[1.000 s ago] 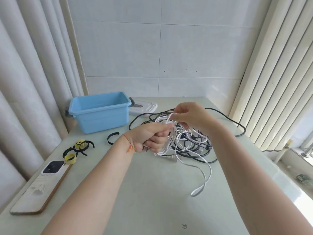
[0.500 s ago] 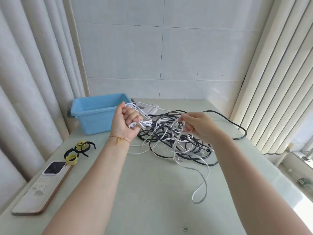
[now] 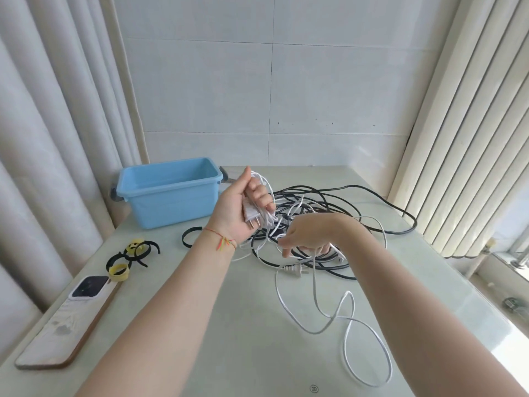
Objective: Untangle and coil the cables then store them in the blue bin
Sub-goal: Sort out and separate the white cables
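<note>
Blue bin (image 3: pixel 169 193) sits at 10 o'clock on the worktop (image 3: pixel 200 339), upright; the part of its inside that shows holds nothing, floor partly hidden by the near wall. A grey-handled item behind it at 1 o'clock of the bin is mostly hidden, can't identify.

Left hand (image 3: pixel 243 207) is raised, palm toward camera, grip closed round a bundle of white cable (image 3: pixel 315 296) loops plus its white two-pin plug (image 3: pixel 252 216), pins pointing down. Right hand (image 3: pixel 309 236) is lower, at 4 o'clock of the left, back of hand to camera; fingertips curl onto a white strand, exact pinch is hidden by the hand itself.

Black cable (image 3: pixel 343 196) lies in a tangled pile under and beyond both hands, looping out to 2 o'clock. Which white strands run through that pile is hard to make out. Loose white cable trails from the right hand toward 5 o'clock in open loops on the worktop. A second plug (image 3: pixel 294 270) lies just below the right hand.

Velcro ties (image 3: pixel 131 253), black and yellow, at 9 o'clock; board (image 3: pixel 63 330) with a phone-like device at 8 o'clock.
</note>
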Demonstrator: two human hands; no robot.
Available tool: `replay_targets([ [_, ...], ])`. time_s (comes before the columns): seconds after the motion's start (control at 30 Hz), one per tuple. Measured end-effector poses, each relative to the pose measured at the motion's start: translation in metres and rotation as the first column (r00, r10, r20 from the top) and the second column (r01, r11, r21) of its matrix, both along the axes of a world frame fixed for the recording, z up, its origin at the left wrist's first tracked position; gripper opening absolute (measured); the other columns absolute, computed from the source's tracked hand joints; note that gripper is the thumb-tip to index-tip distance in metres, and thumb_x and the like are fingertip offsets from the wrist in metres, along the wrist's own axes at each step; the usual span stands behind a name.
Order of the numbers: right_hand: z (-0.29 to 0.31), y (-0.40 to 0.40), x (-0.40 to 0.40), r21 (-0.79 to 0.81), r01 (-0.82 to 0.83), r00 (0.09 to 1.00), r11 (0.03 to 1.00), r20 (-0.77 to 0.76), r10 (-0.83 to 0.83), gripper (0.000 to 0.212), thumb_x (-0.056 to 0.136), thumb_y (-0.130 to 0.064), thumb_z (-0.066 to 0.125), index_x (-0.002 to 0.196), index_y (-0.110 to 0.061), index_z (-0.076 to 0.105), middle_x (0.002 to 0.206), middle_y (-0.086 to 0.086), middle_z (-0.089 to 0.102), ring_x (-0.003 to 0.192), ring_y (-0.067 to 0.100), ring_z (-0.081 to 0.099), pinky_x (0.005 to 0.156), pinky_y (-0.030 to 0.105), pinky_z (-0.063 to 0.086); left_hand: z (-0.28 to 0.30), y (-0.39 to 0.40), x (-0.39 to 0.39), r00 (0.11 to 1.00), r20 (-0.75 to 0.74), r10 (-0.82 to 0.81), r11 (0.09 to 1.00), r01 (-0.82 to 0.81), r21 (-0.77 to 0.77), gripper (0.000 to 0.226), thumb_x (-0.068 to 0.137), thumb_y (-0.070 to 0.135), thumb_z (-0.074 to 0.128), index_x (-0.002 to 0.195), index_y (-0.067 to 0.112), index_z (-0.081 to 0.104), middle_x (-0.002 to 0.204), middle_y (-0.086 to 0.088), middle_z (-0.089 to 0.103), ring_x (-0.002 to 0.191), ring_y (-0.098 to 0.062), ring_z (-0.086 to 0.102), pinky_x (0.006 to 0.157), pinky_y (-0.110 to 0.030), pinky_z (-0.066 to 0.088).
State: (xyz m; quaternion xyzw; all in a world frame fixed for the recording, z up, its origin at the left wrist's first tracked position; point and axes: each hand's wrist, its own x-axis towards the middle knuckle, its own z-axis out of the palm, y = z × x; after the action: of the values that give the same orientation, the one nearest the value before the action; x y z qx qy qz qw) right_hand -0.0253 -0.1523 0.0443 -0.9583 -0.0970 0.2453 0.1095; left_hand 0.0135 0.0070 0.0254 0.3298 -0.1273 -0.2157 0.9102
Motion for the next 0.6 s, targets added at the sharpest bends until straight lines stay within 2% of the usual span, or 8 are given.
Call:
replay_targets([
  [0.1,0.002,0.000,-0.001,0.136,-0.068,0.997,0.988,-0.012,0.071,0.022,0.095,-0.037,0.061,0.085,-0.020,0.071,0.053,-0.007,0.043,0.050,0.013,0.045,0.056,0.025,0.046,-0.003,-0.008,-0.003,0.998,0.070,0.002,0.988,-0.013,0.151,0.043,0.101,0.039,0.044,0.066,0.014,0.044,0.075,-0.010,0.067,0.078,-0.028,0.070,0.085,-0.043,0.056],
  [0.17,0.005,0.000,-0.001,0.140,-0.107,0.994,0.984,-0.006,0.109,0.013,0.092,-0.024,0.064,0.102,-0.023,0.072,0.055,-0.008,0.048,0.049,0.010,0.047,0.058,0.026,0.047,-0.004,-0.013,-0.006,0.995,0.097,-0.040,0.967,0.014,0.255,0.043,0.103,0.039,0.040,0.069,0.014,0.041,0.095,-0.017,0.071,0.092,-0.033,0.071,0.088,-0.047,0.054],
  [0.2,0.007,-0.001,-0.002,0.131,-0.117,0.993,0.984,-0.005,0.119,0.023,0.090,-0.018,0.062,0.110,-0.028,0.070,0.058,-0.006,0.050,0.050,0.009,0.048,0.058,0.026,0.048,-0.005,-0.015,-0.008,0.992,0.111,-0.055,0.950,0.018,0.312,0.042,0.104,0.039,0.039,0.070,0.014,0.041,0.099,-0.018,0.071,0.090,-0.032,0.071,0.080,-0.044,0.057],
  [0.27,0.012,-0.004,-0.004,0.124,-0.130,0.991,0.984,0.027,0.128,0.035,0.087,-0.013,0.059,0.115,-0.032,0.067,0.067,0.002,0.057,0.055,0.012,0.053,0.058,0.027,0.050,-0.005,-0.019,-0.012,0.985,0.167,-0.034,0.880,-0.050,0.472,0.040,0.104,0.037,0.041,0.072,0.014,0.042,0.086,-0.014,0.070,0.069,-0.024,0.071,0.055,-0.031,0.056],
  [0.33,0.016,-0.007,-0.005,0.103,-0.131,0.984,0.986,0.131,0.117,0.030,0.083,-0.015,0.059,0.108,-0.029,0.067,0.079,0.013,0.066,0.058,0.016,0.057,0.060,0.030,0.050,-0.007,-0.022,-0.017,0.975,0.222,0.006,0.800,-0.137,0.584,0.035,0.104,0.032,0.044,0.076,0.011,0.045,0.069,-0.011,0.061,0.048,-0.019,0.061,0.044,-0.023,0.049],
  [0.4,0.018,-0.011,-0.004,0.123,-0.070,0.970,0.990,0.239,0.039,0.019,0.079,-0.018,0.062,0.096,-0.024,0.066,0.079,0.011,0.068,0.058,0.016,0.055,0.060,0.030,0.046,-0.011,-0.024,-0.018,0.976,0.214,-0.031,0.775,-0.112,0.622,0.030,0.105,0.027,0.043,0.084,0.006,0.050,0.068,-0.015,0.057,0.047,-0.020,0.061,0.044,-0.026,0.052],
  [0.47,0.021,-0.015,-0.004,0.147,-0.029,0.947,0.989,0.322,-0.020,0.015,0.079,-0.019,0.064,0.094,-0.019,0.065,0.072,-0.002,0.059,0.061,0.013,0.050,0.058,0.027,0.041,-0.015,-0.023,-0.017,0.973,0.205,-0.105,0.708,-0.072,0.703,0.027,0.104,0.030,0.044,0.091,0.006,0.048,0.062,-0.013,0.057,0.042,-0.019,0.058,0.041,-0.025,0.047],
  [0.6,0.024,-0.026,-0.006,0.124,0.007,0.940,0.992,0.337,-0.049,0.028,0.079,-0.043,0.072,0.088,-0.017,0.065,0.069,-0.010,0.050,0.063,0.012,0.044,0.059,0.027,0.034,-0.019,-0.017,-0.012,0.961,0.207,-0.184,0.517,-0.084,0.852,0.031,0.100,0.039,0.053,0.083,0.017,0.039,0.048,0.007,0.032,0.036,-0.008,0.023,0.052,-0.026,0.031],
])
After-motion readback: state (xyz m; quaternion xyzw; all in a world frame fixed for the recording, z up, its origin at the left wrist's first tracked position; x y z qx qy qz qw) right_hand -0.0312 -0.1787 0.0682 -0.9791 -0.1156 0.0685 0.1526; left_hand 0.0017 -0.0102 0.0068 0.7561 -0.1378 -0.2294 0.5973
